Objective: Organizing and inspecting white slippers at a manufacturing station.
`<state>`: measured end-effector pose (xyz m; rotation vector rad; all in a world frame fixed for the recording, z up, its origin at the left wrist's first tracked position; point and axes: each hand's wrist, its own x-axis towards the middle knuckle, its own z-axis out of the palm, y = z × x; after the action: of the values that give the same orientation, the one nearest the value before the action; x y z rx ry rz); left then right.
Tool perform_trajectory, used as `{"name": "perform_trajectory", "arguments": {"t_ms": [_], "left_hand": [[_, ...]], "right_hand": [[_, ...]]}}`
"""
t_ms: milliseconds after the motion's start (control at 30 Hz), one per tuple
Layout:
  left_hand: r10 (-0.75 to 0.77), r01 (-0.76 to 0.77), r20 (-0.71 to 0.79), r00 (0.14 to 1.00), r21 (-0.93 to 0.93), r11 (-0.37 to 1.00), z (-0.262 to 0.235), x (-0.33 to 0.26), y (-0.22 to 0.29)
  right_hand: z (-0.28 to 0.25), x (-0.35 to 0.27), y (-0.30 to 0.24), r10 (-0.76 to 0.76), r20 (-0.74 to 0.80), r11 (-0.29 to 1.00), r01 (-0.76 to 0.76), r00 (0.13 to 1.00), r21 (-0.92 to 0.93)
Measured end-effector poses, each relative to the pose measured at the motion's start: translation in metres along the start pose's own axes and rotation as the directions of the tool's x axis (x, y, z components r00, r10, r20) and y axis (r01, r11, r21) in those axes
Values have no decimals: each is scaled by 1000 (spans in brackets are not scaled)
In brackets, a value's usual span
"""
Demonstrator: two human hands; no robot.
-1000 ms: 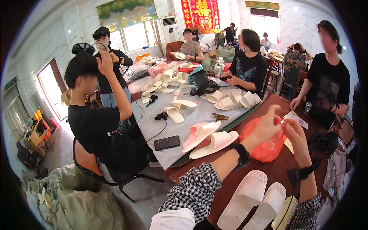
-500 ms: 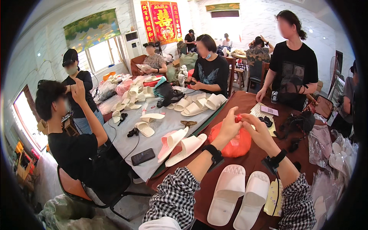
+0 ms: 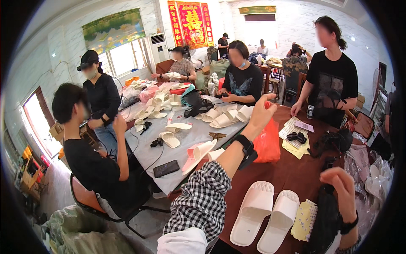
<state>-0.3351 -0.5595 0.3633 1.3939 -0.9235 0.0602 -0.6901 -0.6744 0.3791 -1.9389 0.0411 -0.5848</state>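
Note:
My left hand (image 3: 264,116) is raised over the table with its fingers closed at the top of a red plastic bag (image 3: 267,144). The bag is drawn up toward the fingers, and what it contains is hidden. On the right, my right hand (image 3: 341,190) is bent with its fingers curved and nothing visible in them. Below it lies a dark black item (image 3: 325,220) whose kind I cannot make out. A pair of white slippers, the left slipper (image 3: 252,213) and the right slipper (image 3: 279,222), rests side by side in front of me, touched by neither hand.
Yellow sticker sheets (image 3: 303,218) lie beside the slippers. Farther back are more sheets, a phone (image 3: 304,125) and a black device (image 3: 297,137). The grey-covered table (image 3: 146,148) bears slippers and a black phone (image 3: 166,168). Several people are around; clear plastic bags (image 3: 359,163) lie at right.
My hands, together at the red bag's top before, are now apart. The right hand has swung down to the right; the left stays at the bag. The view has shifted slightly.

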Motion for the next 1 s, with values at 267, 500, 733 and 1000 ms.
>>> {"name": "perform_trajectory", "arguments": {"t_ms": [267, 500, 733, 1000], "left_hand": [[156, -167, -146, 977, -66, 984, -71, 21, 87], [159, -168, -154, 975, -48, 985, -115, 5, 143], [-17, 10, -108, 994, -64, 998, -192, -28, 169], [-1, 23, -261, 965, 81, 996, -278, -56, 172]], "right_hand": [[-22, -57, 20, 54, 20, 999, -54, 998, 6], [-27, -102, 18, 149, -54, 989, -148, 987, 31], [-39, -102, 11, 175, 7, 981, -175, 984, 80], [-66, -144, 5, 208, -181, 978, -202, 961, 52]]}}
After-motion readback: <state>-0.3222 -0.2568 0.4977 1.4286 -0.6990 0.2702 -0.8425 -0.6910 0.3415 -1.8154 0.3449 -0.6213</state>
